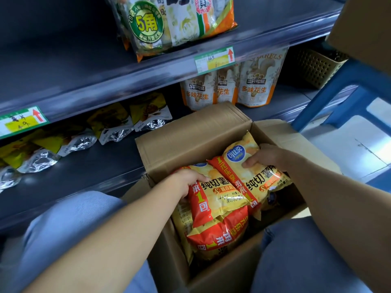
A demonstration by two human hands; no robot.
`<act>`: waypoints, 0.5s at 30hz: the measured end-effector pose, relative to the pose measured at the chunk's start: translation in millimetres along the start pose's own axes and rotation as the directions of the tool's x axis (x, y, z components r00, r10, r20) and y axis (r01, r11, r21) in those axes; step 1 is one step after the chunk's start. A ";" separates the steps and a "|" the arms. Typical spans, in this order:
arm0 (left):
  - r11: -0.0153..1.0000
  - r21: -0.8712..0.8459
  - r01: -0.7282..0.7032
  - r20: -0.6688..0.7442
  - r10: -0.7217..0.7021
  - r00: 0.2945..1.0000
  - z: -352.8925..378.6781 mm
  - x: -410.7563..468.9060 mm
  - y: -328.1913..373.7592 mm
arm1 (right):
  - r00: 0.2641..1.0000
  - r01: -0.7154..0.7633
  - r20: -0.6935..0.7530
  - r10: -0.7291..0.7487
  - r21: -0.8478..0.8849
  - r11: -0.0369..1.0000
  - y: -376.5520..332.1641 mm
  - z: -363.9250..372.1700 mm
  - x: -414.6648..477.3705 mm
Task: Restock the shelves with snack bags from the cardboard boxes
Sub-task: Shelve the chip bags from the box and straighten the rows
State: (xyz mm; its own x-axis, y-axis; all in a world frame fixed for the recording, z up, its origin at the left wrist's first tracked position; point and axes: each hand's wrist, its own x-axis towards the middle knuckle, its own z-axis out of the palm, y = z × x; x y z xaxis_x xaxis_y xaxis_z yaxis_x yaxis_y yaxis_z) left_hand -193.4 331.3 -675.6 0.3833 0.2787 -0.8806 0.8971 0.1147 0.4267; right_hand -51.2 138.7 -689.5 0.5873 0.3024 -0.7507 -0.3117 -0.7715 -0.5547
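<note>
An open box of brown corrugated cardboard stands between the person's knees in pale blue denim, its ribbed back flap upright in front of the lower dark grey metal shelf. Inside are puffy, glossy yellow-and-red crisp bags, pillow-shaped with crimped ends. The left hand curls its fingers over the upper left edge of the left crisp bag and grips it. The right hand holds the right crisp bag near its top, thumb pressed on the printed front and fingers wrapped behind the edge. Both bags lie slanted side by side, edges overlapping, on top of a third crisp bag lower in the box. On the lower shelf lie flat yellow pouches with crinkled silver foil ends, and to their right stand smooth white-and-orange pouches. The upper shelf carries a clear-wrapped bundle of packets with a round green sticker. A green-edged paper label sits on its front lip. At the right are a blue plastic stool and a tan perforated plastic basket.
</note>
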 end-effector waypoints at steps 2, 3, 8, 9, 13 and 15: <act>1.000 0.008 -0.028 0.010 0.028 1.000 0.6 -5.7 4.1 | 0.998 0.053 -0.042 -0.051 0.064 0.997 -3.5 -3.0 -4.9; 0.999 0.014 -0.044 0.007 0.044 0.999 1.0 -8.6 5.4 | 0.996 0.079 -0.049 -0.074 0.104 0.991 -5.5 -4.6 -8.8; 0.988 0.038 -0.150 -0.068 0.152 0.986 -8.6 -27.4 14.0 | 0.980 0.199 -0.036 -0.196 0.256 0.946 -13.8 -16.9 -26.5; 0.984 0.049 -0.173 -0.083 0.177 0.981 -12.8 -32.9 17.2 | 0.978 0.208 -0.035 -0.206 0.270 0.940 -17.1 -18.5 -31.0; 0.948 0.142 -0.284 -0.204 0.308 0.929 -32.3 -64.0 33.4 | 0.961 0.269 -0.030 -0.275 0.339 0.902 -42.3 -21.9 -51.2; 0.916 0.187 -0.354 -0.285 0.396 0.873 -42.4 -82.1 41.2 | 0.935 0.342 -0.042 -0.352 0.368 0.865 -59.2 -25.6 -64.9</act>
State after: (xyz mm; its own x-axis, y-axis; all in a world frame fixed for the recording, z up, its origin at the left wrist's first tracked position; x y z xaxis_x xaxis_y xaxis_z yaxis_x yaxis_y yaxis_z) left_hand -197.2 353.5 -577.0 0.6268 0.5605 -0.5413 0.7275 -0.1722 0.6641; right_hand -51.7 150.4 -598.7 0.6904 0.5304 -0.4919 -0.3438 -0.3577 -0.8682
